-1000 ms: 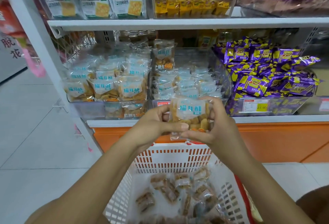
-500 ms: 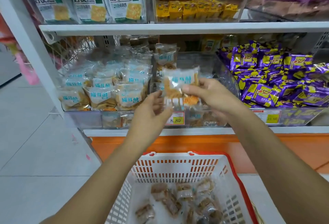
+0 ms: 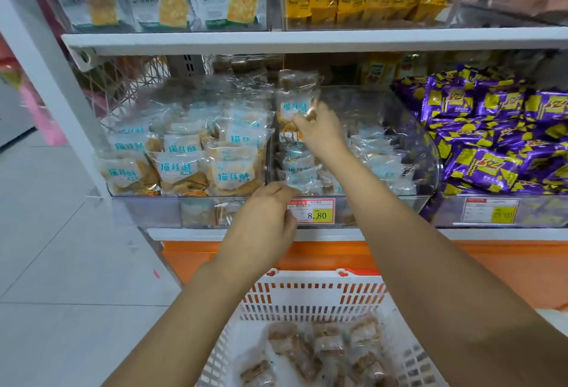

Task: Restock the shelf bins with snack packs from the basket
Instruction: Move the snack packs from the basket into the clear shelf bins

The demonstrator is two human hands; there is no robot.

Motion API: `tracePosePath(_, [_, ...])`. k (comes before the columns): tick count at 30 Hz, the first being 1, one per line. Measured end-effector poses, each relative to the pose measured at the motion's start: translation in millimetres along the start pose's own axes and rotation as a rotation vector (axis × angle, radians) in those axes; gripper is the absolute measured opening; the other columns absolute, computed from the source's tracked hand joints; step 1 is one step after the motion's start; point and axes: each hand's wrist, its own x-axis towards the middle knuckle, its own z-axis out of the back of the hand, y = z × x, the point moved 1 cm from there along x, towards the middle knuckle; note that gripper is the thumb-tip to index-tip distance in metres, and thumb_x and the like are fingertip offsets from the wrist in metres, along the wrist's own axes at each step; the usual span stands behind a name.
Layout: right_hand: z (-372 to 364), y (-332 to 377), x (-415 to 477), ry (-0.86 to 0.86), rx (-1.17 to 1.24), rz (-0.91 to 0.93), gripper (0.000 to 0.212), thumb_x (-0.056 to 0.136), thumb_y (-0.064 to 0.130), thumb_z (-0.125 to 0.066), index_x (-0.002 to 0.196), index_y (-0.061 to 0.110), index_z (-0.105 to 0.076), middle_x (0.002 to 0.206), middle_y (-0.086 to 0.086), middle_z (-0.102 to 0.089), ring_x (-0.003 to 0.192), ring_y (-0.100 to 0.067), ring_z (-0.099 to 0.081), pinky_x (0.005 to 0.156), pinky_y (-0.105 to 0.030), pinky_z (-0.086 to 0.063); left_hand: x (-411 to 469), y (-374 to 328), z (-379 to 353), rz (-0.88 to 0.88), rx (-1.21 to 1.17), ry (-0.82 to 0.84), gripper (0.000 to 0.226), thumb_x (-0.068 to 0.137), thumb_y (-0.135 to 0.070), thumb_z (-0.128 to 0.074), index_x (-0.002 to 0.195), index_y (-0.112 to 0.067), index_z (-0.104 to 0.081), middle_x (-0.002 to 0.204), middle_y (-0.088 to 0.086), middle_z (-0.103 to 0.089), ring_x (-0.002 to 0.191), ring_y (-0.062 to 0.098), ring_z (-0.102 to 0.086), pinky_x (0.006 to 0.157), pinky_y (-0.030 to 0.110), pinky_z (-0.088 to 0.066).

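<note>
My right hand (image 3: 319, 131) reaches deep into the middle clear shelf bin (image 3: 408, 128) and pinches a clear snack pack (image 3: 295, 101) with a blue-lettered label, held upright at the bin's back left. My left hand (image 3: 264, 227) hangs in front of the bin's front edge by the price tag, fingers loosely curled, holding nothing. Below, the white basket with a red rim (image 3: 310, 294) holds several clear snack packs (image 3: 322, 353). The left bin (image 3: 147, 208) is piled with the same labelled packs (image 3: 181, 165).
A bin of purple and yellow packs (image 3: 498, 141) stands on the right. The shelf above (image 3: 307, 41) carries cracker bags and yellow packs. A white upright post (image 3: 52, 58) frames the left side, with tiled floor (image 3: 61, 248) beyond. An orange base panel (image 3: 491, 267) runs under the shelf.
My right hand has carried the snack pack up from over the basket and back into the middle bin. My left hand has let go of it and stayed low by the price tag.
</note>
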Motion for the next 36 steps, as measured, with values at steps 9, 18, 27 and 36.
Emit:
tracePosePath(9, [-16,1,-1,-0.029,0.271,-0.119,0.063,0.1,0.013,-0.042,0.153,0.014,-0.007,0.144,-0.009,-0.043,0.122,-0.026,-0.049,0.089,-0.028,-0.041,-1,3,-2,-0.025,0.008,0.023,0.051,0.088,-0.003,-0.049,0.136,-0.019,-0.051,0.138,-0.003,-0.05,0.125,0.012,-0.044,0.09,0.005,-0.022])
tracePosePath(18, [2,-1,-1,0.01,0.045,-0.181,0.056,0.099,0.008,-0.039,0.149,0.009,-0.015,0.138,-0.011,-0.048,0.12,-0.025,-0.052,0.084,-0.026,-0.04,-2,3,-1,-0.02,0.034,0.037,0.05,0.09,-0.008,-0.046,0.139,-0.02,-0.047,0.141,-0.005,-0.046,0.126,0.012,-0.043,0.098,0.019,-0.034])
tracePosePath(27, [-17,2,-8,0.031,-0.039,-0.129,0.067,0.088,0.008,-0.057,0.144,0.006,-0.021,0.131,-0.012,-0.05,0.115,-0.028,-0.054,0.089,-0.034,-0.05,-4,8,-2,-0.067,0.037,0.03,0.052,0.091,-0.01,-0.046,0.141,-0.023,-0.043,0.144,-0.007,-0.043,0.127,0.011,-0.044,0.097,0.019,-0.036])
tracePosePath(36, [27,16,-58,-0.124,-0.186,0.099,0.056,0.091,0.02,-0.062,0.139,0.011,-0.036,0.14,-0.009,-0.038,0.124,-0.02,-0.044,0.096,-0.021,-0.035,-31,23,-2,-0.133,-0.067,-0.083,0.038,0.09,-0.014,-0.051,0.127,-0.02,-0.056,0.123,-0.004,-0.058,0.102,0.014,-0.058,0.083,0.022,-0.045])
